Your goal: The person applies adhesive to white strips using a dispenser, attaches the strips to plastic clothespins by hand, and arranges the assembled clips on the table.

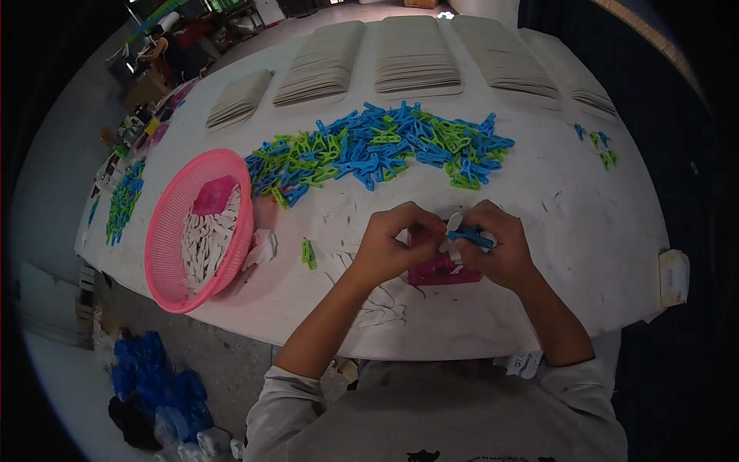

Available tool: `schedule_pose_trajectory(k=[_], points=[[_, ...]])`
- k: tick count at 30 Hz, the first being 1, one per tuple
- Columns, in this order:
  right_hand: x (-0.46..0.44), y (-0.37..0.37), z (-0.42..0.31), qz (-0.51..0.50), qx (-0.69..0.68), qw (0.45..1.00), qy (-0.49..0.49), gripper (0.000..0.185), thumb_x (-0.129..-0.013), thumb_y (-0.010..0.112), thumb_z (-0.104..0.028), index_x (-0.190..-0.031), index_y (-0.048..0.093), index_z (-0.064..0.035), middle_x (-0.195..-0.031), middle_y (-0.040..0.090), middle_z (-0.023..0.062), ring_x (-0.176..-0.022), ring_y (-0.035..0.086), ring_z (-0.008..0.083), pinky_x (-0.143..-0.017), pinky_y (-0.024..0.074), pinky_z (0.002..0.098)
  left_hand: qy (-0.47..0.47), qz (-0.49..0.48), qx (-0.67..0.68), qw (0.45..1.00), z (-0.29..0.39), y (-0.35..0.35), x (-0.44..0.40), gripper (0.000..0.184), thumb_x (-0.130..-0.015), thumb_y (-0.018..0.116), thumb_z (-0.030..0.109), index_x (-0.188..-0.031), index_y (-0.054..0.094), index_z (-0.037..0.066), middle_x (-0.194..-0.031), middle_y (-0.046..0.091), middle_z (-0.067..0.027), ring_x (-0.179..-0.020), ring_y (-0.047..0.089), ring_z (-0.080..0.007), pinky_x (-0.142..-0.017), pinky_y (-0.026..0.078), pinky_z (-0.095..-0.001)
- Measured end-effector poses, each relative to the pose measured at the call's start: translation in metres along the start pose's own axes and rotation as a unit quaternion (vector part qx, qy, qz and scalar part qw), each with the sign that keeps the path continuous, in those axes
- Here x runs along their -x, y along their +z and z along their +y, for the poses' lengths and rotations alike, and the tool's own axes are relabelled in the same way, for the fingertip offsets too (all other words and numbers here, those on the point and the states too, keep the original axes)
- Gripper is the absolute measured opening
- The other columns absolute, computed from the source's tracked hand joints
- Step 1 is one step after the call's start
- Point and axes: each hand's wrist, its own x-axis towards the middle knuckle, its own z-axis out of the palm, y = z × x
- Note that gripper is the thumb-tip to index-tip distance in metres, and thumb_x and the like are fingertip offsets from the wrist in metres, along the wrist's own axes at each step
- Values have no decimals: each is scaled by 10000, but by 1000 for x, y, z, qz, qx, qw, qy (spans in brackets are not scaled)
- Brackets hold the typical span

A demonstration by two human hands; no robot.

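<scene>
My right hand grips a blue clothespin in front of my body. The thumb and index finger of my left hand are pinched at a small white strip, which meets the tip of the clothespin. Below both hands a dark pink box sits on the table, partly hidden by them. To the left of it lie loose thin white strips and one green clothespin. Beyond the hands spreads a big pile of blue and green clothespins.
A pink basket holding many white pieces stands at the left edge of the white table. Stacks of grey card sheets line the far side. Several clips lie at the right. Blue plastic bags are on the floor.
</scene>
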Motion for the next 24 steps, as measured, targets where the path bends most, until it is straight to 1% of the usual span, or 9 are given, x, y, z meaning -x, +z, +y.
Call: schedule_pose_trajectory(k=[3,9,14,17,18,19,20,22,24], points=[[1,-1,1,3,-4,1000,11,270,-762,748,-171,-967,670,-14,-884,618,93,-760,616,189,-681,512,310,-9,16,-1,1000,2,4,0,206,-717,677,-61,-905,688,25,-859,696,-46,-721,582,-105,-685,482,-252],[0,0,2,12,-16,1000,16,260,-741,752,-137,-951,664,-12,-873,616,94,-746,610,201,-676,508,318,-37,25,17,999,3,9,2,209,-733,676,-60,-926,692,19,-880,695,-45,-736,576,-98,-695,475,-251],[-4,-12,4,15,80,996,-48,242,-742,743,-77,-957,657,-8,-862,618,96,-737,603,220,-674,498,319,-33,-6,41,999,-8,4,-1,188,-788,671,-51,-957,693,29,-917,686,-21,-748,556,-80,-677,459,-254],[-11,-21,7,-38,91,995,-10,235,-748,740,-54,-960,651,-7,-860,617,96,-749,606,217,-677,496,318,-32,20,29,999,-16,-5,-5,180,-805,695,-18,-965,700,63,-863,654,-11,-750,568,-107,-663,459,-276],[-12,-23,7,-58,102,993,-13,235,-748,740,-54,-960,651,-7,-860,617,96,-749,606,217,-677,496,318,63,12,-103,993,-21,-10,-7,173,-793,711,10,-954,700,75,-839,634,-21,-746,582,-147,-667,470,-296],[-12,-23,7,-69,95,993,-11,240,-748,741,-52,-963,646,-7,-861,615,95,-753,607,216,-679,495,318,150,4,-236,960,-24,-12,-6,170,-782,728,38,-943,700,86,-814,613,-32,-741,595,-188,-670,481,-317],[-12,-23,7,-77,88,993,-8,245,-747,743,-50,-966,642,-7,-861,613,95,-757,608,216,-680,495,319,146,21,-228,962,-27,-13,-6,170,-782,728,38,-943,700,86,-814,613,-32,-741,595,-188,-670,481,-317],[-12,-20,8,-90,102,990,-19,248,-747,742,-51,-969,640,-10,-864,613,96,-756,607,216,-681,495,317,164,-19,-278,946,-30,-14,-6,145,-767,739,111,-906,698,100,-810,589,-47,-776,597,-250,-693,498,-355],[-10,-20,11,-100,112,988,-26,250,-747,741,-52,-972,638,-13,-866,612,96,-756,607,217,-681,495,316,169,-14,-290,942,-33,-11,-4,134,-772,738,135,-895,697,101,-821,589,-40,-797,598,-245,-702,503,-356]])
